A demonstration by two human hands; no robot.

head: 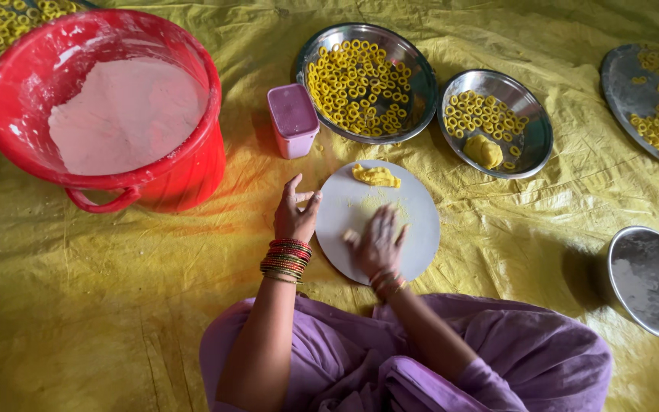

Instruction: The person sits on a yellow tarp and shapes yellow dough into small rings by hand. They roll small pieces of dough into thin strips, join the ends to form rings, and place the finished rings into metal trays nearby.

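- Right now the right hand is lying palm-down on the round white board, fingers spread flat — its grip is wide and closed around nothing, pressing on the board's surface near a small pale bit of dough at its fingertips.
- The left hand is resting at the board's left edge, thumb and fingers loosely apart; its grip is also holding nothing, with red and gold bangles stacked on the wrist.
- A lump of yellow dough is sitting on the far part of the board, apart from both hands, with yellow crumbs dusting the middle.
- The board is lying on a yellow sheet spread over the floor, directly in front of the person's lap in purple cloth.
- Just beyond the board, a small pink lidded box is standing beside a large steel bowl full of little yellow dough rings.
- To the right of that, a smaller steel bowl is holding more rings and a ball of yellow dough.
- Further right, a steel plate is carrying rings too — partly cut off by the frame.
- A red bucket holding white flour is standing at the far left, well apart from the hands.
- An empty-looking steel dish dusted with flour is lying at the right edge.
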